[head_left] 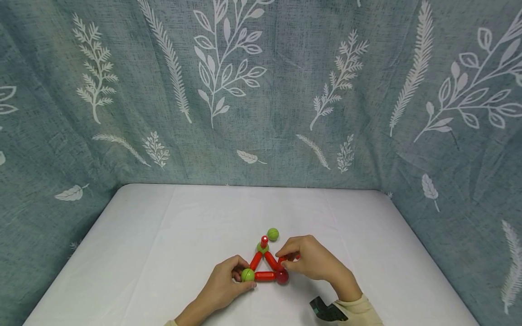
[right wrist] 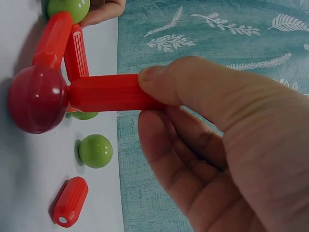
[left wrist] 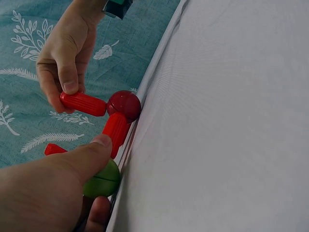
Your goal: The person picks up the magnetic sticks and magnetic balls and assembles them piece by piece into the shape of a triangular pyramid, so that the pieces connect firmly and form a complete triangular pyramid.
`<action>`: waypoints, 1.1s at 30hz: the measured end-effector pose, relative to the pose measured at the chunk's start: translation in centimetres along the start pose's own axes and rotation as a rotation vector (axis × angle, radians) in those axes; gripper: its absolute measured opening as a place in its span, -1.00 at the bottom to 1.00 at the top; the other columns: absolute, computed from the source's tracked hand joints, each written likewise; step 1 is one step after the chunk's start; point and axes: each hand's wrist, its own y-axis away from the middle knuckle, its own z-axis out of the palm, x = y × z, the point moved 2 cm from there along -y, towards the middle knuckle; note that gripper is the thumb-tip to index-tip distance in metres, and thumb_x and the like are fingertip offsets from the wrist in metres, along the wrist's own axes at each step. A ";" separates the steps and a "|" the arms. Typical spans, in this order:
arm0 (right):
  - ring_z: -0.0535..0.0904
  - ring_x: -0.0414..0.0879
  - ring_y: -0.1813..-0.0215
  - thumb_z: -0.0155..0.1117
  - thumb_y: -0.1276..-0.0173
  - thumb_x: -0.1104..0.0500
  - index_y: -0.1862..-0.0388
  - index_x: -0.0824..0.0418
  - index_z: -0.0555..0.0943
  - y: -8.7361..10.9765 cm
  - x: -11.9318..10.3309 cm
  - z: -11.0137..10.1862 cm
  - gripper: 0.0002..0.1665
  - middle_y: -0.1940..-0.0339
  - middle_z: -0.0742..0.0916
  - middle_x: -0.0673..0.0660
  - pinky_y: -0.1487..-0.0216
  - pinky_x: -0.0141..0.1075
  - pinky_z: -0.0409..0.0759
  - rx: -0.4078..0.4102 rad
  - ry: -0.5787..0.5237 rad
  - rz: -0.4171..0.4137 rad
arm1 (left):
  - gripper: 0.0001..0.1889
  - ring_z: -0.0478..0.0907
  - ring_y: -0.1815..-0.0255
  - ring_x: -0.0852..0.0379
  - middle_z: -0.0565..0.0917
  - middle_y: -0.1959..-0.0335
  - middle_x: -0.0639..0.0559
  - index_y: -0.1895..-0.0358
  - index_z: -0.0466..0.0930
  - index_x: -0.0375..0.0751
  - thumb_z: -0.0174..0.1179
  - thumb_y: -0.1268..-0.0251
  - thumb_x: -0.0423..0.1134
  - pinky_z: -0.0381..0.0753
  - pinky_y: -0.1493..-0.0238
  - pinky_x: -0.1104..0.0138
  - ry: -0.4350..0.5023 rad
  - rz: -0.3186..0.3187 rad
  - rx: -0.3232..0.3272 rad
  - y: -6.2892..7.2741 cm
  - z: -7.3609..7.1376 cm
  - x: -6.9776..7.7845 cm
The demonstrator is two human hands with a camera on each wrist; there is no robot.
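Three red rods and three balls form a flat triangle on the table. My left hand (head_left: 224, 283) grips the green ball (head_left: 247, 275) at its left corner, the thumb lying along the near rod (left wrist: 114, 131) in the left wrist view. A dark red ball (head_left: 282, 277) makes the right corner. Thumb and fingers of my right hand (head_left: 314, 259) pinch the upper end of another red rod (right wrist: 108, 92), whose lower end meets the red ball. At the far corner, a red rod (head_left: 264, 241) stands upright on a second green ball (head_left: 259, 248).
A loose green ball (head_left: 273, 234) lies just beyond the triangle. One loose red rod (right wrist: 70, 202) rests near it, mostly hidden behind the right hand in the head view. Patterned teal cloth (head_left: 281, 90) hangs around the white table (head_left: 195, 217).
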 end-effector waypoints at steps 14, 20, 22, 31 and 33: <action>0.60 -0.31 0.28 0.49 -0.21 0.35 0.15 0.14 0.83 0.1 -0.4 -0.2 -0.76 0.26 0.79 -0.10 0.29 -0.45 0.60 -0.008 0.022 -0.011 | -0.62 0.50 0.35 0.30 0.62 0.32 0.21 0.10 0.62 0.00 0.57 -0.07 -0.07 0.54 0.30 0.49 0.001 -0.005 0.004 0.0 0.0 0.2; 0.60 -0.30 0.27 0.48 -0.24 0.33 0.13 0.17 0.82 0.2 -0.4 -0.1 -0.78 0.25 0.78 -0.11 0.26 -0.38 0.65 -0.014 0.039 -0.004 | -0.62 0.49 0.36 0.29 0.61 0.32 0.20 0.09 0.63 -0.02 0.57 -0.08 -0.09 0.53 0.32 0.49 0.008 -0.017 0.010 0.0 0.0 0.2; 0.61 -0.33 0.27 0.47 -0.24 0.33 0.13 0.17 0.81 0.2 -0.4 -0.1 -0.78 0.26 0.78 -0.12 0.23 -0.34 0.68 -0.018 0.038 -0.002 | -0.62 0.50 0.36 0.29 0.61 0.32 0.19 0.08 0.63 -0.03 0.57 -0.08 -0.10 0.53 0.33 0.49 0.010 -0.023 0.013 -0.1 0.0 0.2; 0.60 -0.36 0.25 0.44 -0.25 0.35 0.14 0.16 0.79 0.2 -0.7 -0.1 -0.78 0.25 0.76 -0.12 0.12 -0.22 0.73 -0.039 0.034 0.007 | -0.61 0.49 0.37 0.30 0.63 0.28 0.18 0.04 0.64 -0.06 0.56 -0.09 -0.12 0.54 0.35 0.50 -0.002 -0.038 0.031 -0.2 -0.1 0.1; 0.60 -0.34 0.25 0.45 -0.24 0.35 0.14 0.15 0.79 0.2 -0.7 -0.1 -0.77 0.26 0.75 -0.13 0.11 -0.21 0.72 -0.041 0.040 0.014 | -0.61 0.49 0.37 0.31 0.63 0.28 0.18 0.04 0.64 -0.06 0.56 -0.09 -0.12 0.54 0.35 0.50 -0.002 -0.039 0.032 -0.2 -0.1 0.1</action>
